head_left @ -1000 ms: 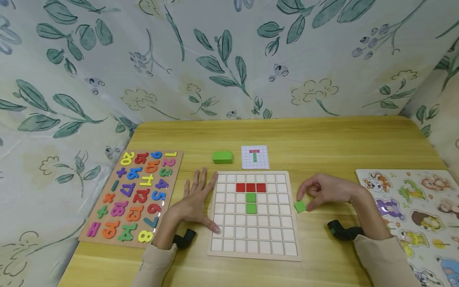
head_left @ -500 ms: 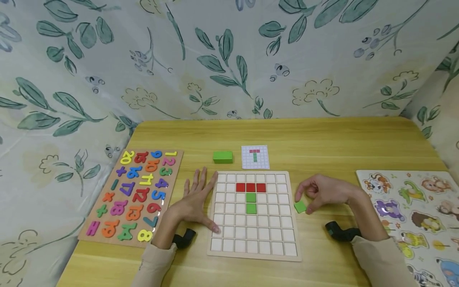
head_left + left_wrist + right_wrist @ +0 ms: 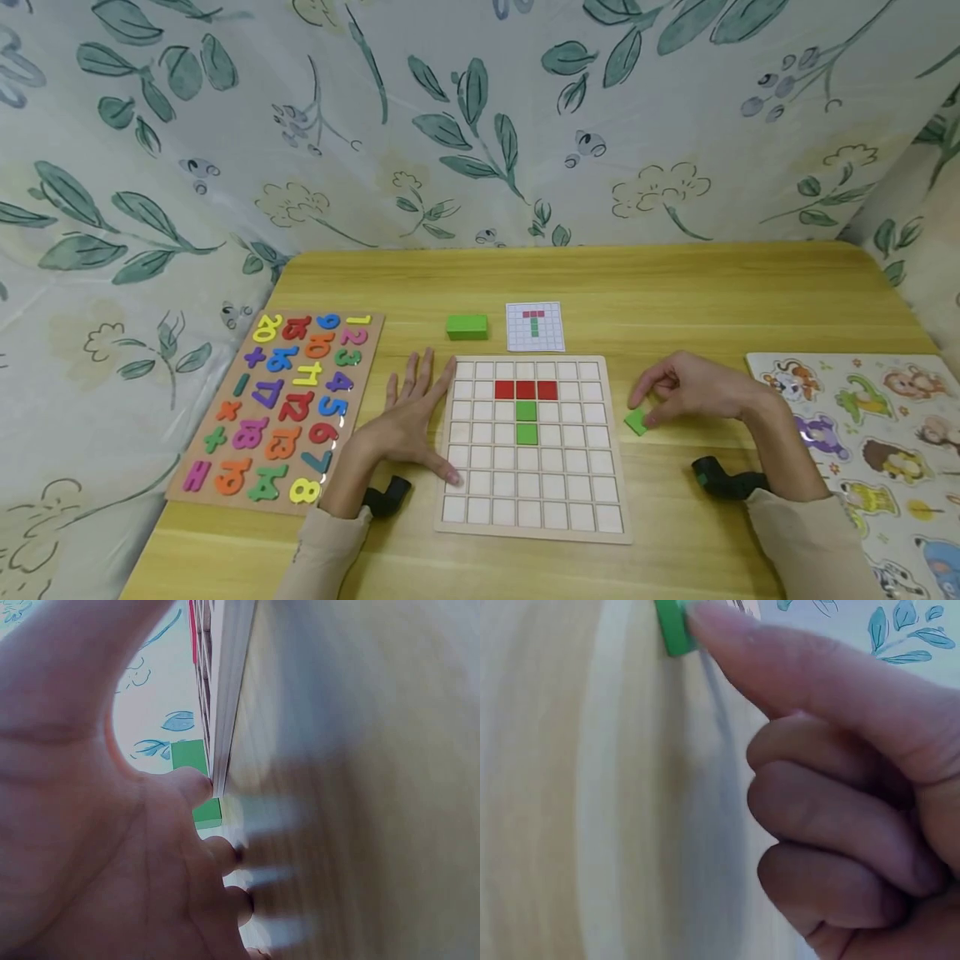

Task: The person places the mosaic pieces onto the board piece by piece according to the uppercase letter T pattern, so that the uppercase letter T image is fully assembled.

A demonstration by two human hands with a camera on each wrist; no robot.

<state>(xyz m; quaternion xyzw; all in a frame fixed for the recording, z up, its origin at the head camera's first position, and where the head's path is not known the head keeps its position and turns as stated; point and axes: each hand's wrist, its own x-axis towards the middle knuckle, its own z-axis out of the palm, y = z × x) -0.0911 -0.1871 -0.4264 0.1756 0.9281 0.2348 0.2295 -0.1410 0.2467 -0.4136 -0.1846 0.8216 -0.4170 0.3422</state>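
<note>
My right hand pinches a small green square tile between thumb and index finger, low over the table right of the wooden grid board. In the right wrist view the thumb lies against the green tile, and the other fingers are curled into the palm. Fingers spread, my left hand rests at the board's left edge, its thumb on the rim. Three red tiles form a row in the grid, with two green tiles in a column below the middle one.
Behind the board lie a green block and a pattern card showing a red and green T. A number puzzle board is at the left; an animal puzzle board is at the right. A patterned cloth hangs behind the table.
My right hand has shifted slightly right and away from me with the green tile, which has turned a little. The left hand stays at the board's edge.
</note>
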